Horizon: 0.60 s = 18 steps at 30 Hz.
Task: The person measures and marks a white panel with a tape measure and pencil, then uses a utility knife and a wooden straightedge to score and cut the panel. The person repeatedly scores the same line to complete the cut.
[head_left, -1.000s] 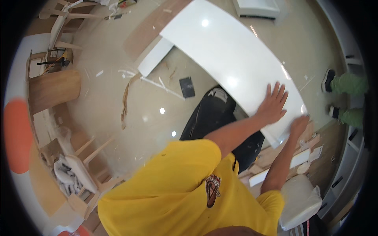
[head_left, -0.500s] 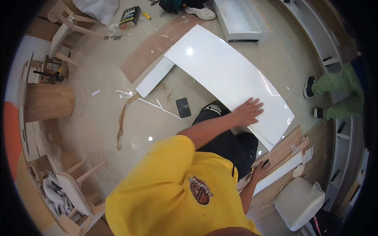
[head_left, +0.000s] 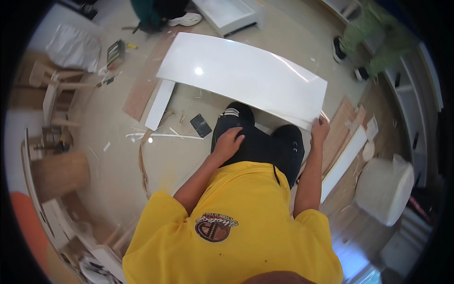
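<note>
A long glossy white panel (head_left: 246, 71) lies across in front of my knees, its far edge slightly curved. A narrower white board (head_left: 160, 104) stretches out from under its left end. My right hand (head_left: 320, 131) is closed at the panel's near right corner, fingertips pinched against the edge. Whether it grips the panel itself or something small there is hidden. My left hand (head_left: 228, 145) rests on my left thigh with fingers loosely spread, holding nothing. On the floor left of my knee lies a small dark rectangular plate (head_left: 201, 125).
Brown wooden boards (head_left: 343, 130) and a white strip (head_left: 344, 163) lie to the right, beside a wrapped white bundle (head_left: 385, 189). A person in green trousers (head_left: 371, 38) stands at far right. Another person's shoe (head_left: 185, 19) shows at the back. Wooden chairs (head_left: 52, 87) line the left.
My left hand has come off the panel onto my thigh. My right hand has risen from beside the boards to the panel's corner; the dark slim item it held no longer shows. The view has turned.
</note>
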Tool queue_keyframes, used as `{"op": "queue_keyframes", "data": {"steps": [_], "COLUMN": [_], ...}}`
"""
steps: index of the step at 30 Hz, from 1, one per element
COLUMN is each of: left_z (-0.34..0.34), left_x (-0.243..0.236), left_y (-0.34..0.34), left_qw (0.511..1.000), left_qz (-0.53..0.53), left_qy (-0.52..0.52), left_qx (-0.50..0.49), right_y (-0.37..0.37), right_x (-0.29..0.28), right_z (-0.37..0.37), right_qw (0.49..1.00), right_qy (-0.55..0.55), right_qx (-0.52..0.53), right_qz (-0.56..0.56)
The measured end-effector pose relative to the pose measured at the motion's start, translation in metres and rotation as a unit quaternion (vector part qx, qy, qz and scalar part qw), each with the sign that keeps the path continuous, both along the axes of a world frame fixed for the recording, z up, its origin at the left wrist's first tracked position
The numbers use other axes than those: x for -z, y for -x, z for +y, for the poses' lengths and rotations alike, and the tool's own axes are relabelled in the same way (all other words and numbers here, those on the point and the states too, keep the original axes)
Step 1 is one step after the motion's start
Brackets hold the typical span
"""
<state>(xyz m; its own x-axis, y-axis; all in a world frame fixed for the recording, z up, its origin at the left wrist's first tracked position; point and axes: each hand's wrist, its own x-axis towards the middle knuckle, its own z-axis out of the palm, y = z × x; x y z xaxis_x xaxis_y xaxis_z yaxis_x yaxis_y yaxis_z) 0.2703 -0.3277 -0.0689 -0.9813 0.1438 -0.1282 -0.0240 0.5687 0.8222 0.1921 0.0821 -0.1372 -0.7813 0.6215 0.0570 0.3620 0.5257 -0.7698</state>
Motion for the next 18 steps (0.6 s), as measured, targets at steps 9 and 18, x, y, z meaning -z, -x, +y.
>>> {"op": "queue_keyframes", "data": {"steps": [9, 18], "left_z": [-0.029, 0.035], "left_x": [0.006, -0.041], "left_y": [0.008, 0.043], "left_qw": [0.997, 0.968], "left_qz": [-0.067, -0.060], "left_qy": [0.020, 0.134], "left_qx": [0.029, 0.205], "right_y": [-0.075, -0.346], "right_x": [-0.041, 0.117], "right_z": [-0.058, -0.016], "right_qw": [0.984, 0.928], "right_qy": [0.076, 0.048], "right_qx": [0.053, 0.305], "right_qz": [0.153, -0.210]}}
